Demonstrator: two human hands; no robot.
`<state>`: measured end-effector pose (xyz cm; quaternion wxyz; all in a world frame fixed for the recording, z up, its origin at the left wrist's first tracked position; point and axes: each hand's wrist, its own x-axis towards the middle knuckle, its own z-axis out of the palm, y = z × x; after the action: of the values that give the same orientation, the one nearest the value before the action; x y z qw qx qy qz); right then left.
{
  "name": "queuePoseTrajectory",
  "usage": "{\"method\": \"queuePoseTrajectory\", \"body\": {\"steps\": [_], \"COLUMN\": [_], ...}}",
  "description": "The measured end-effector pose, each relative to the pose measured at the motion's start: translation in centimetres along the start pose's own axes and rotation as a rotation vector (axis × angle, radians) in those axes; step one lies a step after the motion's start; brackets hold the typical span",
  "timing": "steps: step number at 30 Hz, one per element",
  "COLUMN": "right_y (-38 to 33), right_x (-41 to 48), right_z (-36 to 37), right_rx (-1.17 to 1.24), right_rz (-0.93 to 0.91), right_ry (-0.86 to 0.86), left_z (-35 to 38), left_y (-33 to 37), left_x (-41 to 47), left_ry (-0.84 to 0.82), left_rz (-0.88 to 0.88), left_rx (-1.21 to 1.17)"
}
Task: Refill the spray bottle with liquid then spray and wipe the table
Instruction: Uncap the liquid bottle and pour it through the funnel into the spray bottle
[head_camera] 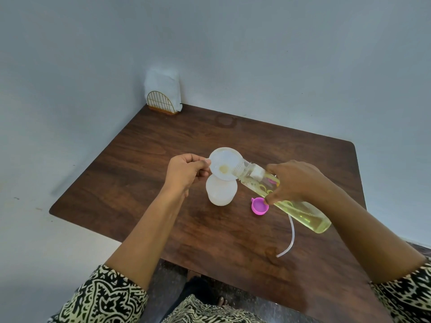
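Note:
A white translucent spray bottle body [221,191] stands on the dark wooden table [144,164] with a white funnel [224,163] in its neck. My left hand [186,172] pinches the funnel's rim at its left side. My right hand [296,180] grips a clear bottle of yellow liquid [303,213], tilted with its open mouth over the funnel's right edge. A little yellow liquid lies in the funnel's bowl.
A pink cap [259,206] lies on the table right of the spray bottle. A thin white dip tube [290,238] curves toward the front edge. A white napkin stack in a gold wire holder [162,95] stands in the far corner by the wall.

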<state>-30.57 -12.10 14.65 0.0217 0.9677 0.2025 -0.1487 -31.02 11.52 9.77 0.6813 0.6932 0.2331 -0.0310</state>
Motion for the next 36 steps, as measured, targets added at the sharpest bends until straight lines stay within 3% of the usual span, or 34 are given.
{"method": "queuePoseTrajectory", "body": {"steps": [36], "right_y": [-0.31], "right_x": [-0.14], "right_z": [-0.16], "right_rx": [0.005], "right_rz": [0.013], "right_ry": [-0.014], "left_z": [-0.30], "left_y": [-0.14], "left_x": [0.17], "left_ry": [-0.004], "left_rz": [-0.001], "left_rx": [0.010]}}
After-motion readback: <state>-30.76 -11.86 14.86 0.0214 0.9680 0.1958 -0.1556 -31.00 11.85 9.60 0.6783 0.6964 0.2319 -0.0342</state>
